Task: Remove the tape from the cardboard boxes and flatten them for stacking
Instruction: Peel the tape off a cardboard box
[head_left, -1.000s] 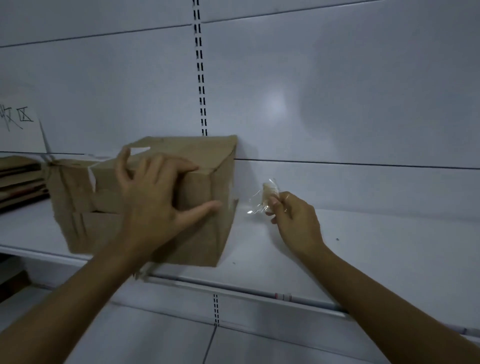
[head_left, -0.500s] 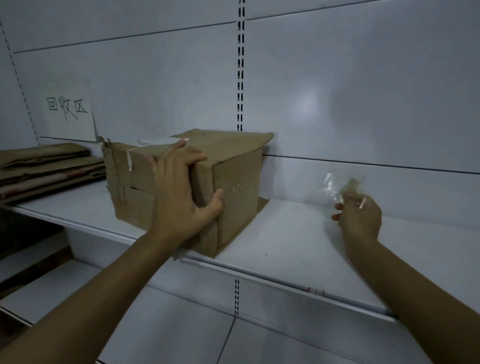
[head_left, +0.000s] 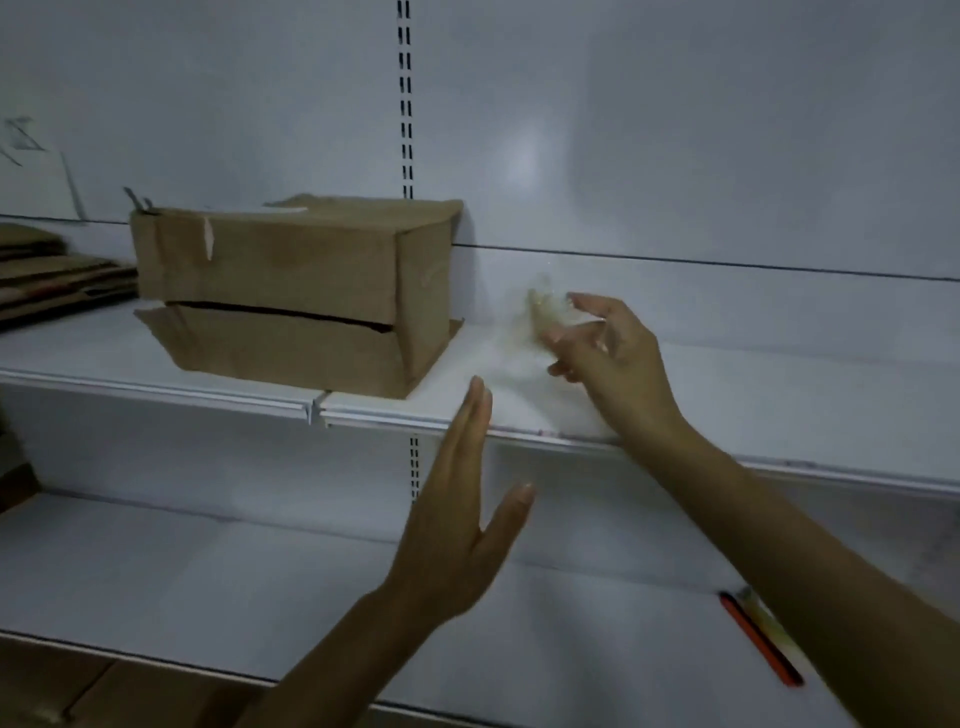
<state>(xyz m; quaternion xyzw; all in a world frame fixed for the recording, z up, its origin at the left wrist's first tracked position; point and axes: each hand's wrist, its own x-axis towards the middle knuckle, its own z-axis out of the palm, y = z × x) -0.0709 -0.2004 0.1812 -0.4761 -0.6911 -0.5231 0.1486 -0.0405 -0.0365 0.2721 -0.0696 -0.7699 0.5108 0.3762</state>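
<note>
Your cardboard box (head_left: 291, 296) stands on the upper shelf (head_left: 156, 382), left of centre and against the back panel, and neither hand touches it. It is not flattened: it keeps its box shape, though a dark gap runs along its front face where the lower flap hangs loose, so that seam looks already freed. A pale strip of tape (head_left: 208, 238) clings near its top left edge, and another light patch lies on top, so some peeling seems left.

Your right hand (head_left: 613, 358) is over the shelf just right of the box, its grip loosely spread, with a crumpled clear wad of tape (head_left: 545, 312) at the fingertips; blur hides whether you pinch it or are letting it go. Your left hand (head_left: 457, 519) hangs lower, in front of the shelf edge, flat and empty.

At the far left lies a stack of flattened cardboard (head_left: 47, 280), so earlier boxes appear done. By my judgement you are midway with this one: discard the wad, strip the remaining tape, then collapse it and add it to the stack.
</note>
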